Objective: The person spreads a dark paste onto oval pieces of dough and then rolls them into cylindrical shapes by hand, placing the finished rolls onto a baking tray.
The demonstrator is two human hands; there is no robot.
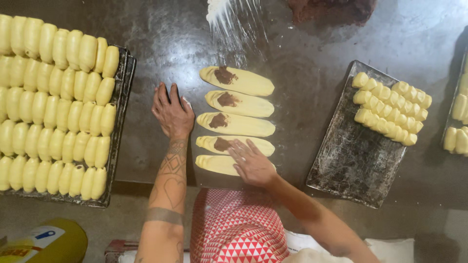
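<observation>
Your right hand (pixel 251 163) lies flat with fingers spread on the nearest two of five dough ovals (pixel 237 122), fingertips touching the fourth oval and the palm covering the right part of the fifth one, closest to you. Nothing is pinched; the fingers are apart and pressed down. Four ovals show a dab of brown filling (pixel 224 75) near their left ends. The stack of ovals runs away from your fingertips toward a smear of flour (pixel 229 17) on the dark table (pixel 302 73).

Your left hand (pixel 171 113) rests palm down on the bare table, fingers slightly apart and holding nothing, just left of the ovals' filled ends and not touching them.

Well to the left of your left fingers sits a full tray (pixel 122 97) packed with rows of shaped dough rolls (pixel 53 102). To the right of your right fingers, a dark tray (pixel 351 160) holds a smaller cluster of rolls (pixel 392 109) at its far end. Another tray's rolls (pixel 458 122) show at the right edge. A brown heap of filling (pixel 331 9) lies beyond the ovals at the far side. Nothing stands between either hand and the ovals.
</observation>
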